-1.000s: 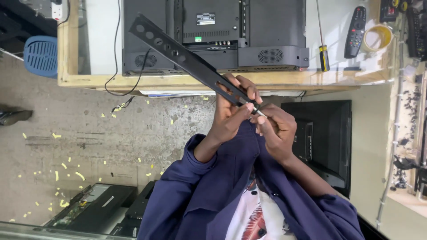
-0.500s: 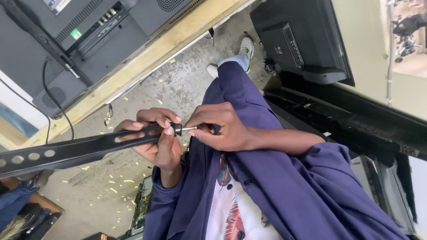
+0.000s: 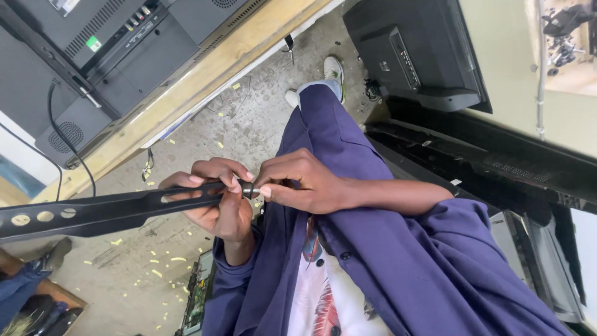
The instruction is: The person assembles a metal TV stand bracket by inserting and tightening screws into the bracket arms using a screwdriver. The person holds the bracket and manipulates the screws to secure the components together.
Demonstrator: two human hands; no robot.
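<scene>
At the centre of the view, both hands met at the end of a long black metal bracket [image 3: 93, 214] that ran from the left edge toward the middle. The left hand [image 3: 214, 202] was clamped around the bracket's right end, fingers wrapped over the top edge and thumb beneath. The right hand [image 3: 298, 183] was closed in a pinch on a small metal screw [image 3: 250, 188], which sat at the tip of the bracket, touching it, between the two sets of fingertips. The hands were together, nearly touching at the screw. The bracket showed round holes near its left end and a longer slot just left of the left hand.

Both arms wore dark blue sleeves [image 3: 398, 249] over a white printed shirt [image 3: 323, 305]. A leg in the same blue extended toward the far side and ended at a white shoe [image 3: 333, 68] on the concrete floor [image 3: 205, 130], which was scattered with small yellow chips.

At the far left, a wooden tabletop [image 3: 205, 81] carried a flat-panel set lying back-side up [image 3: 93, 56], with a black cable [image 3: 59, 137] hanging over the edge. At the far right, another dark flat-panel set [image 3: 416, 50] stood on the floor, with further black panels [image 3: 497, 162] lying near it
</scene>
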